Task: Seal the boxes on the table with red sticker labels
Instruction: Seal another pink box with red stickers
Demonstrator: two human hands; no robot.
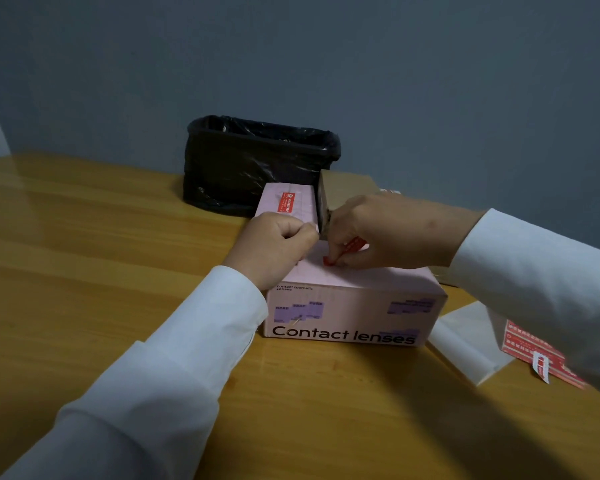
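While both hands work over its top, the pink box (pixel 354 306) printed "Contact lenses" sits at the centre of the wooden table (pixel 84 271). The right hand (pixel 378 233) comes in from three o'clock, and its fingertips, drawn close together, pinch a red sticker label (pixel 347 251) whose lower end touches the box's top face; the rest of the label slants up under the fingers. The left hand (pixel 274 247), reaching from seven o'clock, rests on the box's left top edge with its fingers curled tight; they seem to pinch a small pale strip (pixel 316 227), though what it is cannot be told. Both arms wear white sleeves.

Just beyond the hands, at twelve o'clock from the front box, lies a second pink box (pixel 291 202) with a red label (pixel 286 202) already stuck across its top. A brown cardboard box (pixel 347 188) stands touching its right side. Behind these, at eleven o'clock, a bin lined with a black bag (pixel 257 161) stands against the grey wall.

At four o'clock from the front box, near the table's right edge, a red sheet of sticker labels (pixel 530 344) lies partly under the right sleeve, with white backing paper (pixel 465 341) just beside it and a loose white scrap (pixel 541 367) lying on the sheet.
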